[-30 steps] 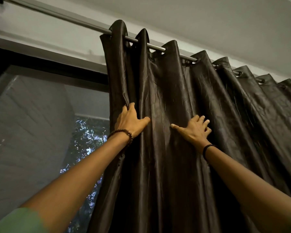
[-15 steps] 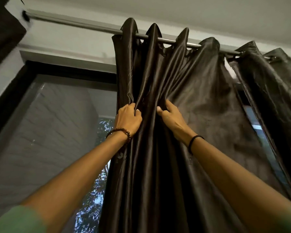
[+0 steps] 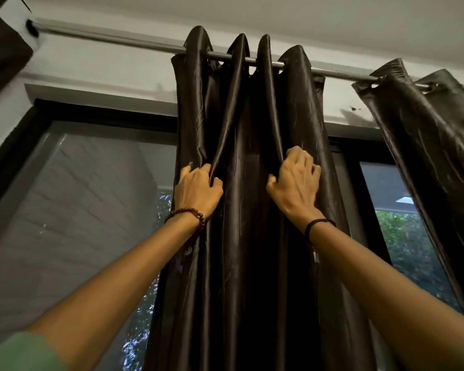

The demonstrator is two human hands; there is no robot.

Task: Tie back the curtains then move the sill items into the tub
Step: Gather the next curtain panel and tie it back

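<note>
Both hands [image 3: 198, 190] [image 3: 295, 183] grip bunched dark curtain [image 3: 244, 210] folds.

A home room: dark satin curtains [image 3: 252, 183] on a metal rod [image 3: 113, 40] over a black-framed window [image 3: 91, 199].

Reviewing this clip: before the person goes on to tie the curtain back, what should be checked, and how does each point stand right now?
1. Left hand grips the left folds of the gathered curtain: ok.
2. Right hand grips its right folds: ok.
3. Curtain bunched into narrow pleats between the hands: ok.
4. Its top loops threaded on the rod: ok.
5. Tie-back at hand: cannot tell, none in view.
6. Second curtain gathered too: not ok; it hangs apart on the right, untouched.
</note>
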